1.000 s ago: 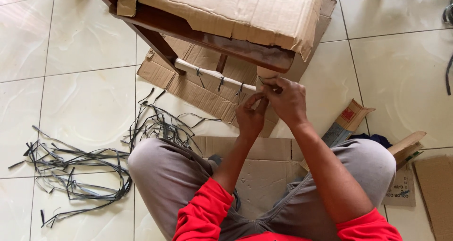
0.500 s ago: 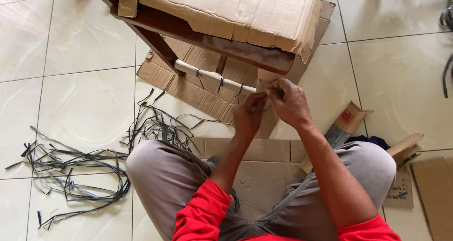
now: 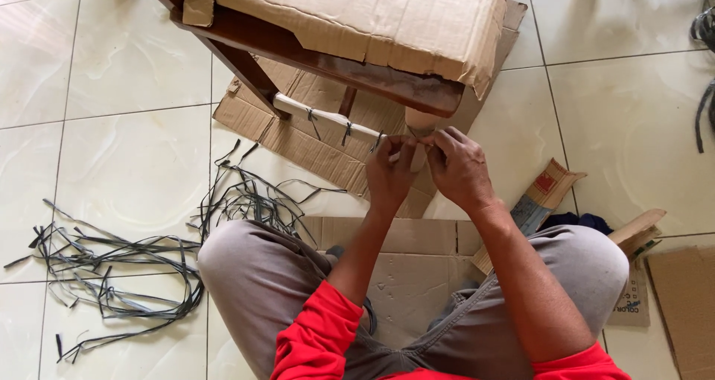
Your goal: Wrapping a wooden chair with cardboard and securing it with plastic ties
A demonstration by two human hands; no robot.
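At frame centre, left hand (image 3: 389, 173) and right hand (image 3: 456, 165) both pinch closed on the paper-wrapped chair leg (image 3: 419, 123), steadying its wrapping beside the tied wrapped rung (image 3: 335, 122)

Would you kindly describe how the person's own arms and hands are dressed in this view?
Both hands, left hand and right hand, are bare, with no gloves, rings or watch visible. Bright red sleeves are pushed up near the elbows, leaving the forearms uncovered.
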